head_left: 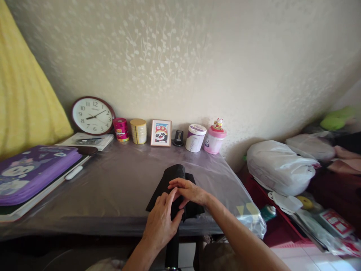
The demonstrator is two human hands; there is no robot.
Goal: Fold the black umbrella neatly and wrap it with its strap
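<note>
A black folding umbrella point(167, 180), its cloth loose and partly folded, lies at the front edge of the table. Its dark handle point(172, 251) points toward me and juts past the edge. My left hand point(161, 217) curves around the lower part of the cloth, thumb and fingers closed on it. From the right, my right hand point(192, 192) reaches over the cloth with bent fingers. Its fingertips meet those of my left hand at the fabric; the exact pinch is partly hidden.
Along the wall stand a clock point(92, 115), a pink can point(121, 130), a yellow-lidded can point(138, 131), a panda picture frame point(161, 133) and tubs point(195, 138). A purple case point(36, 169) lies left on the plastic-covered table point(118, 188). White bags point(279, 165) sit right.
</note>
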